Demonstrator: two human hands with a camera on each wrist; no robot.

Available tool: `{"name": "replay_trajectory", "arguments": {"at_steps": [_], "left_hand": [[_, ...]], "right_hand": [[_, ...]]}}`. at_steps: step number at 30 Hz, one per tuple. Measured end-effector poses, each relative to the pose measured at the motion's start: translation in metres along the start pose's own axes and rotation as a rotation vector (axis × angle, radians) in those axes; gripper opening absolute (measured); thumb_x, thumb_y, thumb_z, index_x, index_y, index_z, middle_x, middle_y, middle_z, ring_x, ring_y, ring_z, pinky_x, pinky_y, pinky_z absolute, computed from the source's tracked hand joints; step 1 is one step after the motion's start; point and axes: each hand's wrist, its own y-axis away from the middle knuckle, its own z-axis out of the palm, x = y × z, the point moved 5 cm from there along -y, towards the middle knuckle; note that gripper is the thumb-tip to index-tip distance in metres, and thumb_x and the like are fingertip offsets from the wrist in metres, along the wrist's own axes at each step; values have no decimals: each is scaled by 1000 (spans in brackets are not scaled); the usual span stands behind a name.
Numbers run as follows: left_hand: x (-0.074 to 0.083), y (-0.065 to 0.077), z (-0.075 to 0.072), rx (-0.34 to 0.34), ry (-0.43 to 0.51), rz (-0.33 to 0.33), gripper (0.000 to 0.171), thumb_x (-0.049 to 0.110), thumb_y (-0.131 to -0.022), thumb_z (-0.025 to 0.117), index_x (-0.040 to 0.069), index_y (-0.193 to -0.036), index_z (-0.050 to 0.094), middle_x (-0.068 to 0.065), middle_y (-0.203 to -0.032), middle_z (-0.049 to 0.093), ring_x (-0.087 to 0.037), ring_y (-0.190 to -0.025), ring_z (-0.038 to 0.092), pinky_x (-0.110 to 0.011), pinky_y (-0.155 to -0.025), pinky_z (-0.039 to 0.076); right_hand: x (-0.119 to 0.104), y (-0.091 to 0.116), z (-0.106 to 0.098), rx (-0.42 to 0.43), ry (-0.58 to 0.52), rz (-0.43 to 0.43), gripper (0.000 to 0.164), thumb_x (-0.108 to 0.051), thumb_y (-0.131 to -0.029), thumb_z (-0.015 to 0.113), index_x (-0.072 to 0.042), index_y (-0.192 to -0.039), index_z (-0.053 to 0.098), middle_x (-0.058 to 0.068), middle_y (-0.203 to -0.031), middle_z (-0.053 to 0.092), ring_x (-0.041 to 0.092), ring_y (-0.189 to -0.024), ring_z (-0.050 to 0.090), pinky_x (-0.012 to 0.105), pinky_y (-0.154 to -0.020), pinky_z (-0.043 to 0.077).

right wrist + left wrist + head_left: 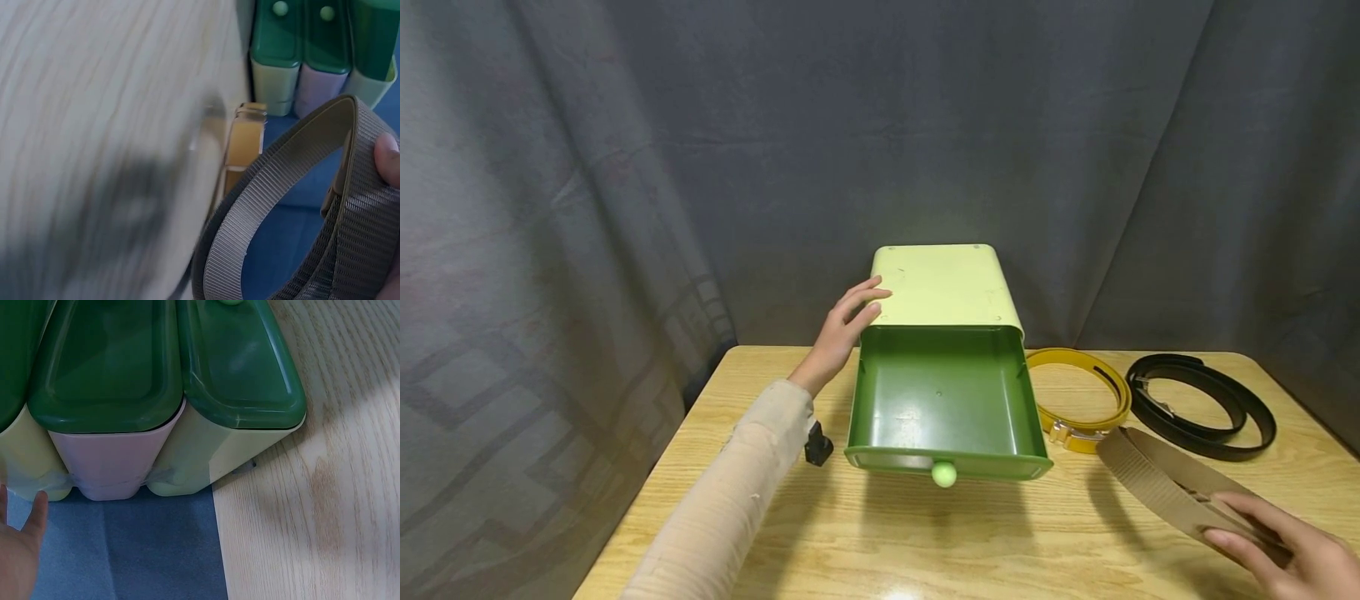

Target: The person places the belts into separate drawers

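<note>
A coiled brown-grey webbing belt is pinched between the thumb and fingers of my right hand, held above the table at the right. In the right wrist view the ribbed belt forms a wide loop. My left hand touches the upper left edge of a pale yellow-green drawer box, its fingers extended. From that box a green drawer with a round light-green knob is pulled out, its bare floor showing. The left wrist view shows only part of the left hand.
A coiled yellow belt with a metal buckle lies right of the drawer. Beside it lies a coiled black belt. Both are on the wooden table. A grey curtain hangs behind. Drawers with pink and pale bodies stack below.
</note>
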Motion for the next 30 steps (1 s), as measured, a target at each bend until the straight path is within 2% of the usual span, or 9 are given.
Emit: {"name": "replay_trajectory", "arguments": {"at_steps": [4,7,10,14,17,21,23,27,30], "left_hand": [[0,0,0,-3,3,0,37,15,-106,46,-4,-137,54,-13,-159,29,-26,-147,22,-51,-115,24],[0,0,0,-3,0,-2,37,15,-106,45,-4,-137,53,-12,-159,29,-26,-147,22,-52,-114,25],[0,0,0,-5,-4,0,38,15,-107,44,-4,-138,53,-13,-159,28,-27,-147,23,-53,-113,28],[-1,0,0,-5,-4,5,37,15,-107,44,-4,-138,53,-13,-159,28,-28,-147,23,-54,-112,29],[-16,-4,0,7,-10,18,37,19,-107,45,1,-137,55,-6,-159,30,-22,-146,24,-53,-112,28],[-36,-10,-4,29,-19,36,36,25,-107,47,10,-137,58,5,-157,33,-14,-145,26,-50,-113,28],[-36,-10,-5,35,-16,35,35,24,-107,47,9,-136,58,5,-157,33,-14,-145,26,-50,-114,27],[-23,-6,-4,30,3,34,36,20,-107,46,2,-136,57,-4,-158,32,-21,-146,24,-52,-114,26],[-10,-3,-2,19,9,33,37,16,-106,45,-3,-136,55,-12,-158,30,-27,-147,23,-54,-114,25]], "right_hand": [[-11,1,-4,29,-121,-66,31,8,-79,78,-12,-100,68,-35,-85,54,-14,-60,52,10,-47,38],[-20,-2,-8,14,-199,-120,53,15,-84,69,-31,-110,62,-31,-87,57,-8,-60,55,14,-46,37],[-30,-7,-13,18,-275,-204,52,10,-92,62,-35,-118,57,-25,-90,60,-5,-60,55,16,-45,36],[-42,-13,-22,69,-359,-279,39,6,-95,60,-26,-118,62,-22,-94,62,-7,-62,56,14,-47,37],[-49,-16,-28,89,-402,-276,37,8,-94,60,-21,-116,65,-19,-97,64,-7,-66,58,12,-50,39],[-62,-19,-32,99,-452,-310,24,-2,-96,61,-12,-116,66,-15,-102,66,-8,-76,62,8,-58,44],[-69,-22,-32,104,-495,-343,22,-10,-94,65,-3,-114,67,-11,-103,68,-6,-81,65,7,-64,47],[-93,-28,-37,104,-422,-403,44,-29,-92,64,12,-106,66,-17,-106,66,-10,-83,64,6,-65,48],[-114,-32,-40,89,-316,-466,57,-40,-92,59,15,-105,65,-20,-109,63,-13,-83,62,5,-64,48]]}}
